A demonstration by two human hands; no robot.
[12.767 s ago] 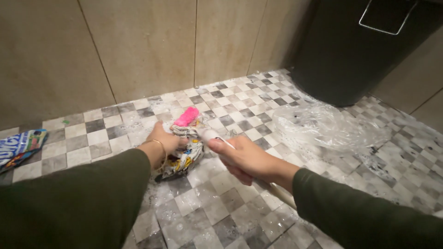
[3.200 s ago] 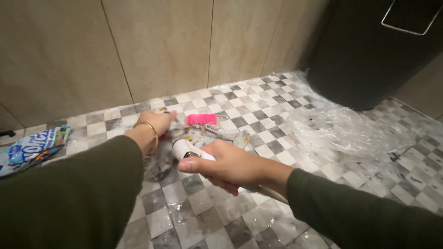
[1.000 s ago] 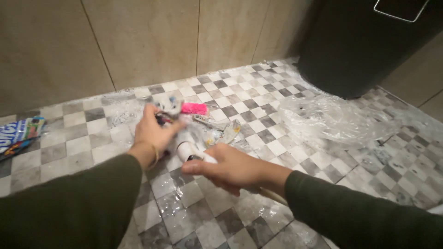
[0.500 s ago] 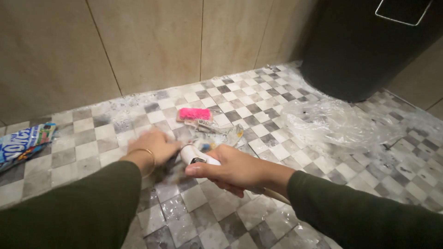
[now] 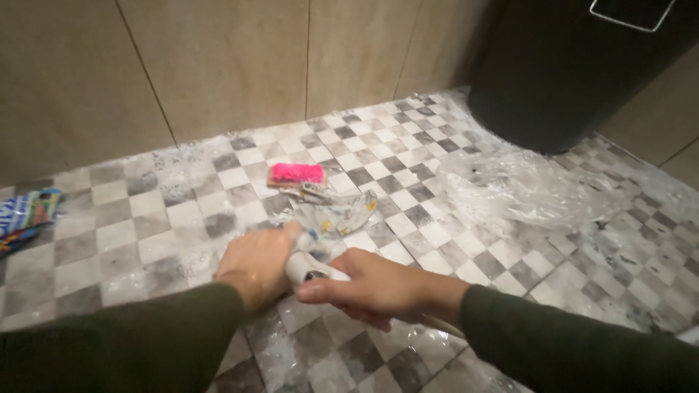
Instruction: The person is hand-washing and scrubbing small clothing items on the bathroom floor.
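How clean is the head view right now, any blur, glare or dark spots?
Head view: dim warm light; the left hand is slightly motion-smeared, the right hand on the white sprayer sharper; wet floor tiles and clear plastic sheet throw small glints; the dark bin shows almost no detail.

I see my two arms coming in from the bottom edge, both in long dark olive-green sleeves of a plain, soft-looking cloth with no print or buttons showing. Each sleeve runs down to the wrist and ends in a simple cuff. The left sleeve [image 5: 124, 342] fills much of the lower left corner; the right sleeve [image 5: 575, 342] fills the lower right. My left hand [image 5: 256, 263] and right hand [image 5: 368, 287] are bare, with no gloves. I can make out no rings in this blur.
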